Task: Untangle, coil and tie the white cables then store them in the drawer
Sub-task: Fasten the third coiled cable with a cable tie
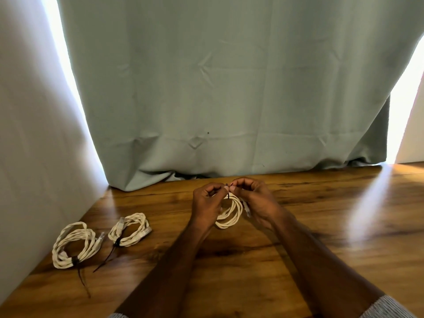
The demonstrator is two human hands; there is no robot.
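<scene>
A coiled white cable (231,214) hangs between my hands above the wooden table (241,260). My left hand (207,203) and my right hand (254,198) both pinch a thin black tie (228,186) at the top of that coil, fingertips nearly touching. Two other white coils lie on the table to the left. The larger coil (73,245) has a black tie around its near side. The smaller coil (129,229) also carries a black tie with a long loose tail. No drawer is in view.
A grey-green curtain (229,88) hangs behind the table and bunches on its far edge. A white wall (34,134) runs along the table's left side. Bright light falls across the table at the right.
</scene>
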